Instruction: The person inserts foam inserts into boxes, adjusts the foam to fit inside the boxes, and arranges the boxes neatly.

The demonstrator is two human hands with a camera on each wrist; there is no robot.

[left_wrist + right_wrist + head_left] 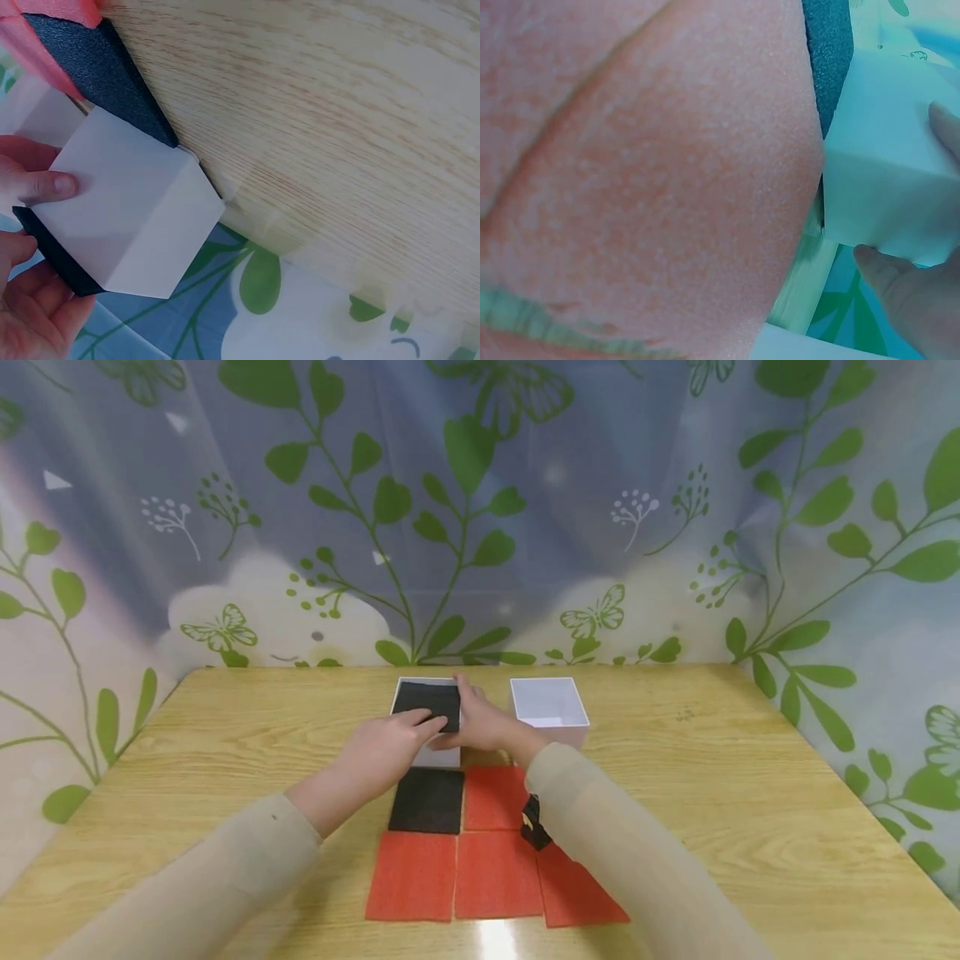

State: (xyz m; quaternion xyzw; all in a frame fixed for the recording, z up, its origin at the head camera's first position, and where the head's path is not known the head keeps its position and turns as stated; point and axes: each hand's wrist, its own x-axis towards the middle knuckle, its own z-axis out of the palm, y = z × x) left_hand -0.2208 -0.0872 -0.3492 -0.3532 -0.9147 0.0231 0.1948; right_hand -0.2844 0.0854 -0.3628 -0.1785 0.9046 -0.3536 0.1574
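Note:
A white box [438,756] stands toward the back of the table, with a black foam square [420,697] across its open top. My left hand [381,750] holds this square at its near edge, fingers bent against it. At the box's right side, my right hand [482,718] grips the walls, its thumb [56,185] flat on one side in the left wrist view. The right wrist view has the box [892,195] at its right edge, between thumb and fingers. How deep the square sits inside cannot be told.
A second white box [568,737] stands open to the right. In front lie another black foam square [426,800] and several red squares [411,877] in rows, partly under my right forearm. A patterned curtain [480,527] hangs behind the wooden table [247,718].

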